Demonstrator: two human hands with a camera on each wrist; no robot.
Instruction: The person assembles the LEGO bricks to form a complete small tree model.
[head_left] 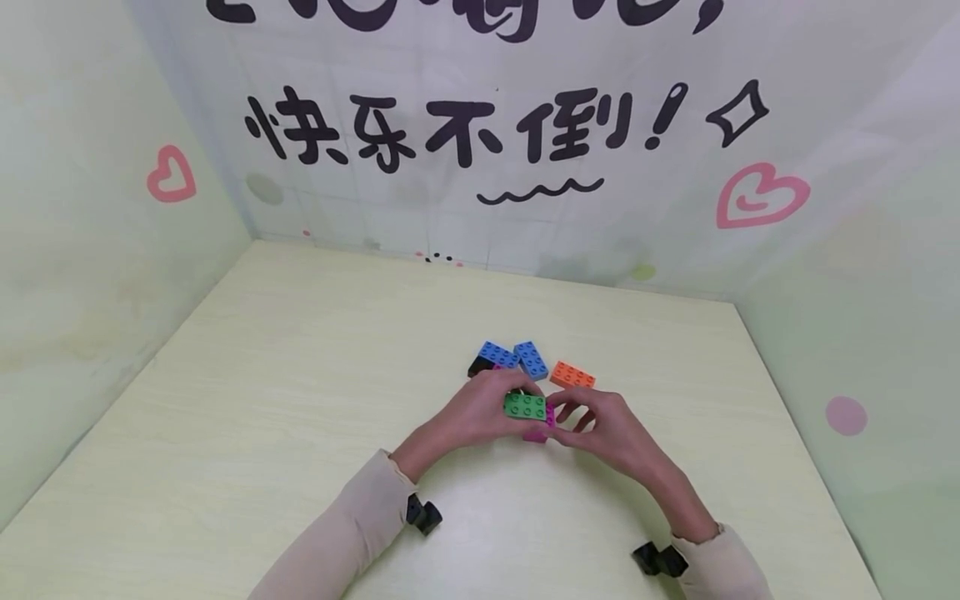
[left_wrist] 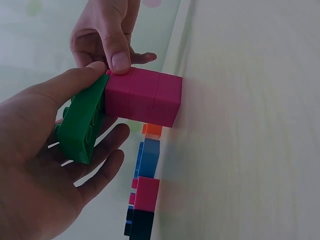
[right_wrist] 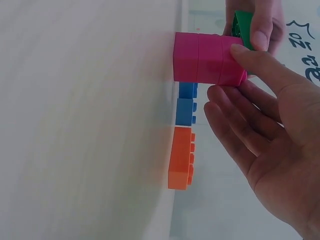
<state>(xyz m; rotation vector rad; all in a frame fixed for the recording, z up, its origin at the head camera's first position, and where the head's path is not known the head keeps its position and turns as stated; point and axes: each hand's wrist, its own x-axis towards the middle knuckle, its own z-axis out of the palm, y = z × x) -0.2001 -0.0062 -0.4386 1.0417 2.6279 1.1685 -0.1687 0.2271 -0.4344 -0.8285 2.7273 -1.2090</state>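
My left hand [head_left: 483, 408] holds a green toy building brick [head_left: 525, 407], its thumb along one side. The green brick lies against the studded top of a pink brick stack [left_wrist: 144, 96] and juts out past it toward the left palm. Whether it is pressed fully down, I cannot tell. Several pink bricks make up this upright stack, which stands on the table. My right hand [head_left: 607, 425] pinches the stack's upper part between thumb and fingers, as the right wrist view shows. Its other fingers are spread loosely beside the stack.
Behind the hands lie two blue bricks [head_left: 531, 360], an orange brick [head_left: 573, 374], a black brick [head_left: 478, 365] and a further pink brick [left_wrist: 147, 194]. The pale table [head_left: 262, 400] meets a printed wall [head_left: 420, 217] at the back and plain walls at both sides.
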